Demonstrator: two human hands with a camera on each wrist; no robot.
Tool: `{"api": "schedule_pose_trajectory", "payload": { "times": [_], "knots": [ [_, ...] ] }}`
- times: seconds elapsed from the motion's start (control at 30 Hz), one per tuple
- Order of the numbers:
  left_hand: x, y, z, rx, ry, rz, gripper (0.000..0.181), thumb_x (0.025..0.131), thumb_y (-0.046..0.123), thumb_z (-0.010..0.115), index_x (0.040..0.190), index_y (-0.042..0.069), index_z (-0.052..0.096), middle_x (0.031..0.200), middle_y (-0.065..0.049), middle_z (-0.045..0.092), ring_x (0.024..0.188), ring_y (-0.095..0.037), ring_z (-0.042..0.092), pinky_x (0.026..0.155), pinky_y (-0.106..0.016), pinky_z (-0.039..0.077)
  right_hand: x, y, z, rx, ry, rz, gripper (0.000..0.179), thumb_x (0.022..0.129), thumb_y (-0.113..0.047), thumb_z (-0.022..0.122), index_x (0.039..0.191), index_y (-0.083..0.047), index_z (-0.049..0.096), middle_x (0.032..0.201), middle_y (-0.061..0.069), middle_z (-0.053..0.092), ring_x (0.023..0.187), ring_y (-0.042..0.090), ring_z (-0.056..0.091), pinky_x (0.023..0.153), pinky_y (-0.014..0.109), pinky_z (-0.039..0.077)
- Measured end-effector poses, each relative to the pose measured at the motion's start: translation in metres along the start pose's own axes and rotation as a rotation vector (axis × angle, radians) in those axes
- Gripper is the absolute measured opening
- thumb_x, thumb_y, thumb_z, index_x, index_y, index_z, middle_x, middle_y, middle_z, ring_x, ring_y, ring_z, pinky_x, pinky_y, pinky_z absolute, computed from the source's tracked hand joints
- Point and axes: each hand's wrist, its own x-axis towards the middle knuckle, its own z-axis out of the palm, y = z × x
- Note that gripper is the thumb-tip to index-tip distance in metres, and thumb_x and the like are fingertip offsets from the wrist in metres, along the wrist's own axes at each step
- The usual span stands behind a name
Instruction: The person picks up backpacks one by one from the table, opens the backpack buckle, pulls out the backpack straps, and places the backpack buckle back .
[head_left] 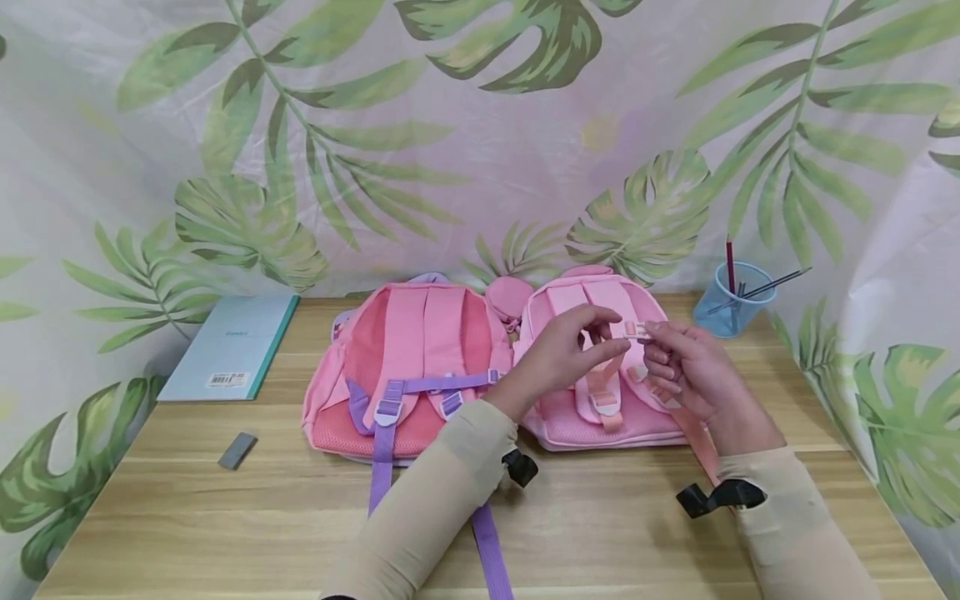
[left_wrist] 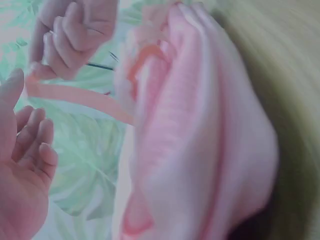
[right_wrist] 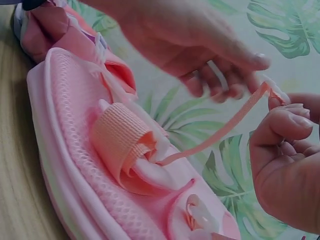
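On the right of the table, a light pink backpack (head_left: pixel 555 421) lies with its straps facing up. Above it, my right hand (head_left: pixel 708 375) pinches a small pale buckle (head_left: pixel 633 330) between thumb and fingertips. A peach strap (right_wrist: pixel 225 131) runs from that buckle down to the backpack. My left hand (head_left: pixel 562 346) hovers just left of the buckle, fingers loosely bent and thumb tip close to it; whether it touches is hard to tell. In the left wrist view the left palm (left_wrist: pixel 22 185) appears with nothing held in it.
A second pink backpack (head_left: pixel 408 333) with purple straps (head_left: pixel 382 454) lies left of the first, under the left forearm. Farther left are a light blue notebook (head_left: pixel 225 346) and a grey eraser (head_left: pixel 237 450). A blue mesh cup (head_left: pixel 733 308) with pencils stands at the back right.
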Motion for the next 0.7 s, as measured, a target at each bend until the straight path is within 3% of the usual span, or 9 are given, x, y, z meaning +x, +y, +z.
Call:
{"api": "schedule_pose_trajectory", "payload": {
  "times": [0.13,0.37,0.57,0.7],
  "knots": [
    [0.002,0.007,-0.003,0.035,0.018,0.058,0.029,0.102,0.018,0.076,0.126,0.003,0.072,0.105,-0.009,0.072,0.096,-0.016,0.063,0.089,-0.034,0.057,0.002,0.004,0.001,0.024,-0.017,-0.002,0.043,0.118,-0.018,0.040,0.086,-0.013,0.069,0.068,-0.004,0.038,0.057,0.017,0.019,0.050,0.027,0.013],
    [0.001,0.008,-0.003,0.021,0.041,0.014,0.025,0.104,0.017,0.074,0.124,0.002,0.073,0.105,-0.010,0.073,0.094,-0.014,0.063,0.084,-0.017,0.050,0.002,0.011,0.002,0.087,0.038,-0.003,0.040,0.118,-0.022,0.043,0.092,-0.010,0.070,0.072,-0.004,0.053,0.063,0.018,0.024,0.056,0.026,0.021],
    [0.001,0.006,-0.001,-0.022,0.087,0.022,0.024,0.103,0.016,0.075,0.122,0.001,0.074,0.103,-0.011,0.075,0.089,-0.010,0.060,0.081,-0.018,0.049,0.004,0.018,0.004,0.107,0.073,0.014,0.034,0.117,-0.017,0.045,0.100,-0.011,0.074,0.074,-0.003,0.053,0.066,0.016,0.027,0.056,0.018,0.039],
    [0.001,0.006,-0.001,-0.033,0.096,0.018,0.024,0.103,0.016,0.075,0.122,0.001,0.075,0.104,-0.011,0.076,0.088,-0.007,0.058,0.080,-0.016,0.048,0.006,0.020,0.006,0.113,0.091,0.036,0.031,0.117,-0.019,0.046,0.102,-0.012,0.073,0.075,-0.004,0.052,0.062,0.011,0.033,0.055,0.017,0.040]
  ]
}}
